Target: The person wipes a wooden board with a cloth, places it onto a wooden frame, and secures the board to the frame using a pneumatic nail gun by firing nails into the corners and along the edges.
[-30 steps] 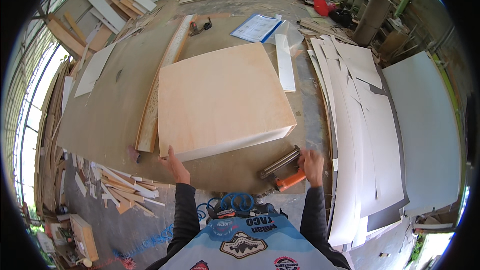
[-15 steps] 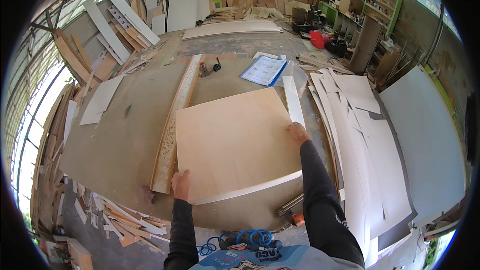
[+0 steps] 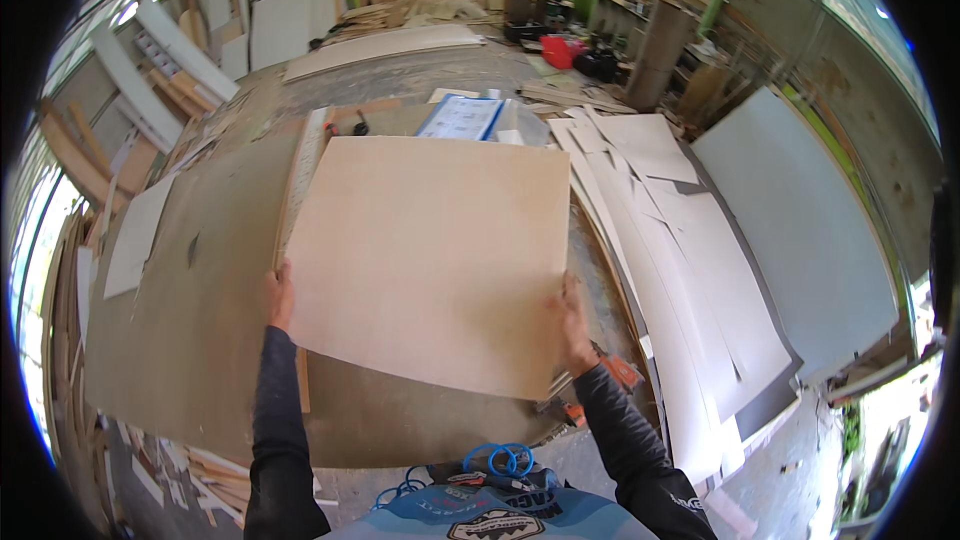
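A large square panel of pale wood [image 3: 430,260] is held up over the brown worktable [image 3: 190,340], its broad face toward me. My left hand [image 3: 281,298] grips the left edge, thumb along the side. At the opposite edge is my right hand [image 3: 572,325], smeared a little by motion, holding the panel from the side; its fingers are partly hidden. A long narrow board [image 3: 305,155] lies under and beside the left edge, mostly covered. Behind the panel's far edge are a blue clipboard with papers [image 3: 460,117] and a small black tool [image 3: 361,125].
An orange-handled tool [image 3: 574,414] lies near my right wrist, partly hidden. Blue hose [image 3: 500,458] coils at the table's near edge. Large white sheets [image 3: 690,250] are stacked at the right, beside a leaning grey panel [image 3: 800,230]. Offcuts [image 3: 215,485] lie at the lower left.
The panel has risen off the table and turned, so its edges now run straighter to me. Both hands moved with it, the right one nearer to me. The view shifted right.
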Tool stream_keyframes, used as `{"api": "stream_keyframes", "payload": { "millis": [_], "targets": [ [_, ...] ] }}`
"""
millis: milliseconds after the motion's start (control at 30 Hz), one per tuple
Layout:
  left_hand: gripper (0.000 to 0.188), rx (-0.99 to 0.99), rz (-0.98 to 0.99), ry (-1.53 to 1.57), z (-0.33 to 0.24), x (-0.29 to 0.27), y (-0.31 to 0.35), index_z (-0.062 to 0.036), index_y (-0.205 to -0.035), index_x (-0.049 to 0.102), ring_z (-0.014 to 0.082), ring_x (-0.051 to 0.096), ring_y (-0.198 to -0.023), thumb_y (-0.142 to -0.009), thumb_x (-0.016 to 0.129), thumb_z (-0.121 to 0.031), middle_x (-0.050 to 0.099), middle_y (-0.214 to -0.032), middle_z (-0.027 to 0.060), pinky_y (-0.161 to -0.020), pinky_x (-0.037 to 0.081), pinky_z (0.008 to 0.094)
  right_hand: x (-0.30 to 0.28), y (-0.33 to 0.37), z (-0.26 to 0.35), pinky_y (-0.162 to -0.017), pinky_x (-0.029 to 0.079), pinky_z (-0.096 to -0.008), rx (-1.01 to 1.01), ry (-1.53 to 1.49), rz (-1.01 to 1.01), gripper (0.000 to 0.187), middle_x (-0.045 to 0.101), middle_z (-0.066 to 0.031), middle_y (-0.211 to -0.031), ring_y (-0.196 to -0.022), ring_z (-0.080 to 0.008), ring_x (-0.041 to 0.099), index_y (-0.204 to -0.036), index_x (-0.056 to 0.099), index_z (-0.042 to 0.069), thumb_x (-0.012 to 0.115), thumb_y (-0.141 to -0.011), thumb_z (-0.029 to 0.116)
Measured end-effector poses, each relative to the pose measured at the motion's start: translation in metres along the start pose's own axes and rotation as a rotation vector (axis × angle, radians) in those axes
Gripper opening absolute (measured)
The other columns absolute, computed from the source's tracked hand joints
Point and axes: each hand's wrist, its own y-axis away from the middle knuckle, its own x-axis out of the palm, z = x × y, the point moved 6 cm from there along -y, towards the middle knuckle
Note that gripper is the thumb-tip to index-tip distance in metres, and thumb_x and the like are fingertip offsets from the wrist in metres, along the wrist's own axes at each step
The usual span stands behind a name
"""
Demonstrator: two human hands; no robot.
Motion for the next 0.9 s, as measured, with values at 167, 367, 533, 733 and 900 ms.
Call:
{"api": "stream_keyframes", "payload": {
  "millis": [167,367,533,733,900],
  "targets": [
    [0.058,0.331,-0.002,0.012,0.017,-0.008,-0.133,0.0098,-0.105,0.066,0.0331,0.068,-0.087,-0.102,0.051,-0.046,0.071,-0.096,0.0254,-0.077,0.048,0.0454,0.068,0.058,-0.031,-0.113,0.034,-0.0342,0.182,-0.012,-0.062,0.087,0.028,-0.0180,-0.161,-0.141,-0.0260,0.036,-0.159,-0.002,-0.004,0.053,-0.093,0.007],
    [0.062,0.477,0.285,-0.070,-0.048,0.078,-0.143,0.0108,-0.086,0.063,0.0345,0.064,-0.072,-0.101,0.051,-0.048,0.064,-0.077,0.0270,-0.069,0.045,0.0464,0.097,0.145,-0.091,-0.123,0.015,-0.0326,0.113,-0.047,-0.140,0.097,0.005,-0.0225,-0.168,-0.155,-0.0259,0.010,-0.155,-0.017,-0.005,0.054,-0.090,-0.001],
    [0.061,0.613,0.343,-0.175,-0.058,0.104,-0.140,0.0087,-0.078,0.058,0.0343,0.060,-0.069,-0.099,0.055,-0.048,0.059,-0.074,0.0276,-0.067,0.043,0.0459,0.120,0.185,-0.081,-0.123,0.014,-0.0351,0.126,-0.045,-0.065,0.100,-0.008,-0.0240,-0.167,-0.155,-0.0283,-0.001,-0.154,-0.022,-0.004,0.057,-0.091,0.001],
    [0.053,0.500,0.359,-0.192,-0.063,0.130,-0.112,0.0048,-0.118,0.060,0.0383,0.060,-0.105,-0.096,0.059,-0.044,0.063,-0.109,0.0262,-0.089,0.046,0.0446,0.110,0.205,-0.076,-0.120,0.028,-0.0396,0.185,0.381,0.265,0.093,-0.006,-0.0303,-0.164,-0.151,-0.0371,0.019,-0.155,-0.010,-0.004,0.059,-0.094,0.012],
    [0.063,0.694,0.290,-0.203,-0.130,0.125,-0.006,-0.0006,-0.144,0.046,0.0381,0.031,-0.145,-0.095,0.065,-0.036,0.036,-0.154,0.0228,-0.117,0.025,0.0532,0.035,0.200,-0.061,-0.085,0.055,-0.0436,0.158,0.593,0.220,0.030,0.060,-0.0236,-0.128,-0.099,-0.0361,0.070,-0.119,0.062,-0.004,0.060,-0.093,0.012]
  ]
}}
